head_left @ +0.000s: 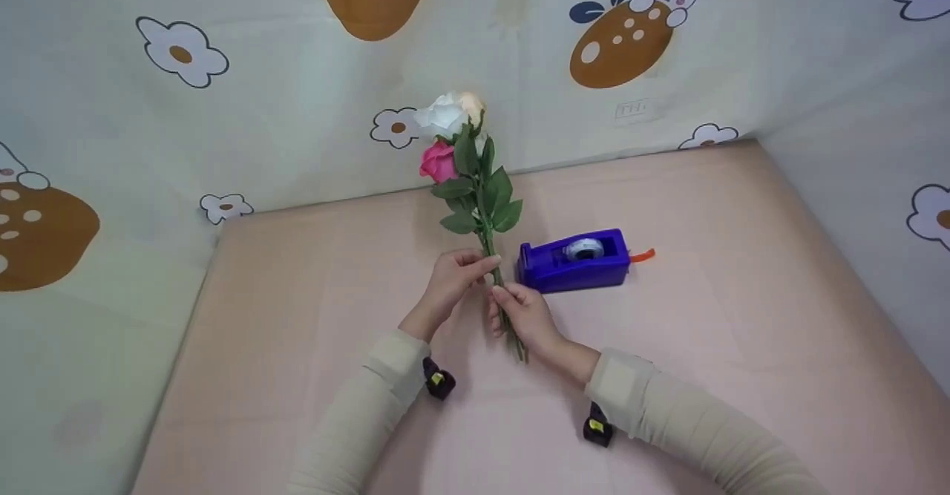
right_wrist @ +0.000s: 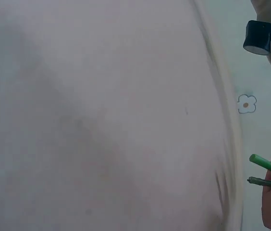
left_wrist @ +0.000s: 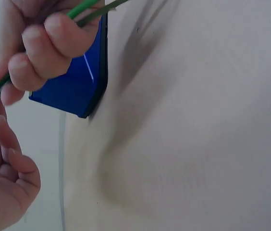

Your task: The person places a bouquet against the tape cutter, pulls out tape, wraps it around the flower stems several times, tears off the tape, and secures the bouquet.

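Note:
A small bunch of roses (head_left: 475,191), with white, peach and pink blooms and green leaves, is held over the table, blooms pointing away. My left hand (head_left: 450,281) pinches the stems just below the leaves, thumb on top. Lower down, my right hand (head_left: 531,318) grips the same stems; its curled fingers show in the left wrist view. The cut stem ends (right_wrist: 265,165) stick out past the right hand. Right of the hands stands a blue tape dispenser (head_left: 575,276) holding a roll of clear tape (head_left: 584,248), with an orange strip (head_left: 643,256) at its far end.
A pale pink cover (head_left: 297,376) lies over the table. Behind it and at both sides hangs a light cloth (head_left: 282,109) printed with flowers and brown fruit. A small black wrist camera (head_left: 439,382) hangs below the left sleeve, another (head_left: 598,428) below the right.

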`<state>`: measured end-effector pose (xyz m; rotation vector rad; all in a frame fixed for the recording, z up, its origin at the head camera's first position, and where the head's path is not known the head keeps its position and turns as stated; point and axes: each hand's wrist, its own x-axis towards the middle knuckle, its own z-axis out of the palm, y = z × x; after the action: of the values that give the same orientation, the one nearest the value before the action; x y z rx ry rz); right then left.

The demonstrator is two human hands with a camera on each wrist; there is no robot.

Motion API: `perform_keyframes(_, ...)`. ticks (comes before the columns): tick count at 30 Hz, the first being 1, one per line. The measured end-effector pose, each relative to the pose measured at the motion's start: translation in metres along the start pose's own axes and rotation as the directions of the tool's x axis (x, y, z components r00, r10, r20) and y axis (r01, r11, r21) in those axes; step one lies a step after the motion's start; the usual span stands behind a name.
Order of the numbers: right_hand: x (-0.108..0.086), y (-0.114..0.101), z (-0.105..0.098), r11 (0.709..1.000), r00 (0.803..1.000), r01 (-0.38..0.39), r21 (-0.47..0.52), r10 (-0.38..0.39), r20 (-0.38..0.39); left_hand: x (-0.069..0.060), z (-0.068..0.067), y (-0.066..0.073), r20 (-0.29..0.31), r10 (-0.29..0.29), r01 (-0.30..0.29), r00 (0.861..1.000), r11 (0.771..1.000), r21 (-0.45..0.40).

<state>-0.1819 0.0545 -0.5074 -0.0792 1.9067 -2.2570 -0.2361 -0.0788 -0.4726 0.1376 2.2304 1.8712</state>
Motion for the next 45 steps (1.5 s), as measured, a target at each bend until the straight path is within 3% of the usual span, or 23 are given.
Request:
perform_keyframes(3, 0.0, 0.001, 0.001, 1.0, 0.999, 0.019, -0.003, -0.019, -0.035, 0.0, 0.003, 0.001, -0.016, 0.016, -0.015, 1.0, 1.0, 0.011)
perform_keyframes(7, -0.001, 0.0, 0.0, 1.0, 0.999, 0.008, 0.028, -0.007, -0.051, 0.001, 0.004, -0.001, 0.01, 0.034, -0.034, 0.999, 0.999, 0.0)
perform_keyframes(11, 0.0, -0.002, -0.005, 0.997, 0.999, -0.031, 0.073, 0.029, 0.033, -0.004, 0.0, 0.01, 0.056, 0.026, -0.025, 0.998, 1.0, -0.006)
perform_keyframes(14, 0.003, -0.002, -0.011, 0.985, 0.988, -0.094, 0.144, 0.074, 0.136, -0.008, -0.003, 0.022, 0.087, 0.003, -0.002, 0.996, 1.0, -0.017)
perform_keyframes(17, 0.007, -0.001, -0.017, 0.957, 0.964, -0.163, 0.239, 0.103, 0.245, -0.008, -0.005, 0.023, 0.123, -0.01, 0.017, 0.992, 0.998, -0.054)
perform_keyframes(23, 0.013, -0.004, -0.029, 0.859, 0.882, -0.319, 0.401, 0.114, 0.457, -0.003, -0.006, 0.017, 0.195, 0.011, 0.012, 0.981, 0.993, -0.116)
perform_keyframes(26, 0.016, -0.006, -0.034, 0.815, 0.842, -0.377, 0.44, 0.104, 0.529, -0.001, -0.006, 0.016, 0.22, 0.027, 0.005, 0.975, 0.99, -0.143)
perform_keyframes(28, 0.018, -0.009, -0.036, 0.809, 0.829, -0.394, 0.436, 0.108, 0.548, -0.001, -0.005, 0.015, 0.234, 0.031, 0.009, 0.972, 0.986, -0.167)
perform_keyframes(32, 0.02, -0.012, -0.036, 0.845, 0.845, -0.371, 0.384, 0.136, 0.518, 0.001, -0.003, 0.013, 0.264, 0.029, 0.028, 0.964, 0.977, -0.211)
perform_keyframes(39, 0.014, -0.01, -0.029, 0.927, 0.918, -0.25, 0.281, 0.134, 0.373, 0.006, -0.002, 0.005, 0.271, -0.005, 0.064, 0.963, 0.976, -0.21)
perform_keyframes(42, 0.012, -0.008, -0.025, 0.949, 0.941, -0.209, 0.235, 0.13, 0.313, 0.012, 0.0, -0.002, 0.252, -0.018, 0.06, 0.967, 0.985, -0.16)
perform_keyframes(45, 0.01, -0.009, -0.022, 0.962, 0.956, -0.197, 0.191, 0.145, 0.256, 0.014, 0.003, -0.005, 0.193, -0.023, 0.047, 0.981, 0.992, -0.119)
